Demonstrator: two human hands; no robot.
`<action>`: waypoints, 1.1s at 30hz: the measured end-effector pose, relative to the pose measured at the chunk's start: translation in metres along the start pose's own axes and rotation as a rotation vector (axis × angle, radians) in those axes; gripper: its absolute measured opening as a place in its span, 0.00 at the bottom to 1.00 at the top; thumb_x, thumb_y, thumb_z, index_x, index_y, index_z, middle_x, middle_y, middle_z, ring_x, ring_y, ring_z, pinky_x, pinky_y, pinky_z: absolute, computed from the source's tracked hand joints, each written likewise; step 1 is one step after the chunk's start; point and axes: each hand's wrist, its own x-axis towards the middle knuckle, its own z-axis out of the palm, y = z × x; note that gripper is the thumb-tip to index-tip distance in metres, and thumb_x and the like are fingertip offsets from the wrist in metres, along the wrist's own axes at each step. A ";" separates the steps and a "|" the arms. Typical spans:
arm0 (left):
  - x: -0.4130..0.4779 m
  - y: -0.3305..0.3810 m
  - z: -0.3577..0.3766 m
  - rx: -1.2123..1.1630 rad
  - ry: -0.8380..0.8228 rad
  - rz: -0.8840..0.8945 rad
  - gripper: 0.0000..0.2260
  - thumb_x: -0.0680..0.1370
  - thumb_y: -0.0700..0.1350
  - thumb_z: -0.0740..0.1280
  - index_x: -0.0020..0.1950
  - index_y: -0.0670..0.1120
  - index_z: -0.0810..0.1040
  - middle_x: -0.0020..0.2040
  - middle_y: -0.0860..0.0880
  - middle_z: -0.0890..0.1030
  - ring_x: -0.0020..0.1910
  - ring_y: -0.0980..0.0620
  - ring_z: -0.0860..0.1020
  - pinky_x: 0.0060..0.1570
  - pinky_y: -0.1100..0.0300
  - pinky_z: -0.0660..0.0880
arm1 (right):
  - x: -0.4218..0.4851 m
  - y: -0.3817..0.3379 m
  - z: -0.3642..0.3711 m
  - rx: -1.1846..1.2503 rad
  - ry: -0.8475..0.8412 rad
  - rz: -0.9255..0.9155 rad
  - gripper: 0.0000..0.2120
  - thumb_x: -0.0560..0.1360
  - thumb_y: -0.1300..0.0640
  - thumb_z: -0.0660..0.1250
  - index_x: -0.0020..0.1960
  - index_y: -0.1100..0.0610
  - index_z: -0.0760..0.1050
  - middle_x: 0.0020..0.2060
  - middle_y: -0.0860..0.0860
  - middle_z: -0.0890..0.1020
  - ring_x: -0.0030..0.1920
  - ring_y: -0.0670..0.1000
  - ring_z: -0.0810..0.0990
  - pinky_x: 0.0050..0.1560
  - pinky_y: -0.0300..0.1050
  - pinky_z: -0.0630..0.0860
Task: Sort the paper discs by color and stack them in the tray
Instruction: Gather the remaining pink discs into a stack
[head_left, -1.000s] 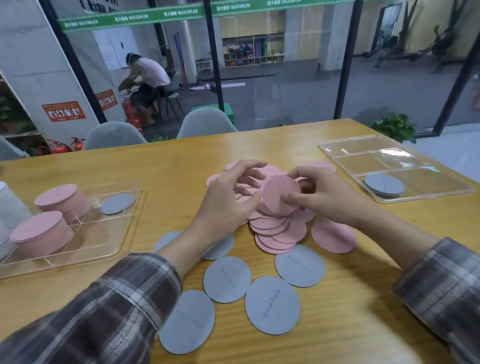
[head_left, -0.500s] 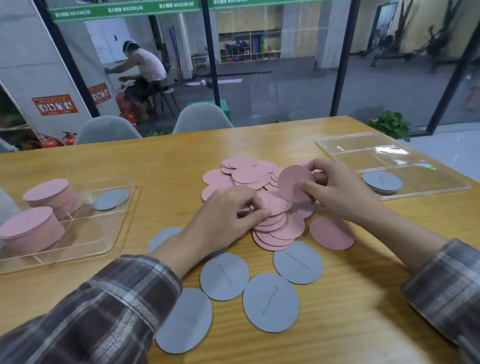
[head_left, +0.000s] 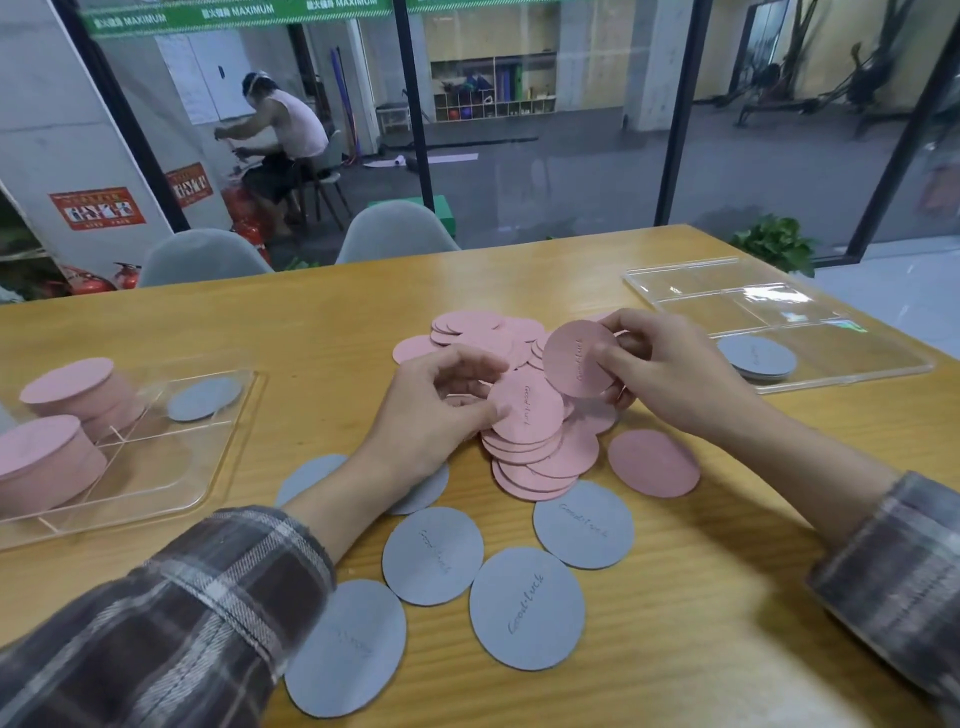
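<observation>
The right hand (head_left: 670, 374) pinches a pink disc (head_left: 579, 358) between thumb and fingers and holds it raised and tilted above the far right part of the pink pile (head_left: 535, 447). The printed face of this disc is turned toward the camera.

The left hand (head_left: 436, 415) grips a second pink disc (head_left: 527, 410) by its left edge, thumb on the near side and fingers curled over the far side. This disc lies at the top of the pile, just below and to the left of the raised one; whether the two touch cannot be told.

The pile is in the middle of the table (head_left: 727, 597). One lone pink disc (head_left: 653, 462) lies flat just right of it. Grey discs (head_left: 527, 608) lie spread on the table nearer than the pile, some overlapping; two are partly hidden under the left forearm.

The left tray (head_left: 171, 499) is clear and divided. Two tall pink stacks (head_left: 67, 384) occupy its left compartments, one far and one near. A single grey disc (head_left: 205, 398) lies in its far right compartment.

The right tray (head_left: 857, 358) stands far right on the table. A low grey stack (head_left: 758, 357) lies in its near compartment, partly hidden by the right hand.
</observation>
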 end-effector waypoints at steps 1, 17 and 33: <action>0.001 -0.001 -0.001 -0.034 0.020 -0.011 0.12 0.74 0.30 0.76 0.55 0.41 0.84 0.47 0.50 0.85 0.44 0.57 0.82 0.44 0.65 0.80 | 0.001 0.000 0.001 0.009 -0.008 0.003 0.07 0.81 0.61 0.62 0.52 0.55 0.79 0.33 0.51 0.84 0.33 0.50 0.85 0.43 0.56 0.83; 0.002 0.004 0.004 -0.289 0.100 -0.104 0.09 0.76 0.33 0.75 0.51 0.45 0.83 0.45 0.54 0.85 0.48 0.54 0.82 0.51 0.46 0.80 | 0.012 0.011 -0.007 0.097 0.058 0.054 0.09 0.82 0.60 0.61 0.48 0.53 0.79 0.35 0.55 0.83 0.33 0.55 0.84 0.46 0.62 0.82; 0.005 0.003 0.023 -0.130 0.226 0.032 0.08 0.72 0.34 0.79 0.48 0.40 0.84 0.44 0.46 0.87 0.43 0.52 0.85 0.48 0.57 0.83 | 0.003 0.003 0.006 0.174 -0.268 -0.117 0.05 0.82 0.58 0.65 0.54 0.57 0.78 0.39 0.62 0.81 0.40 0.65 0.82 0.39 0.56 0.82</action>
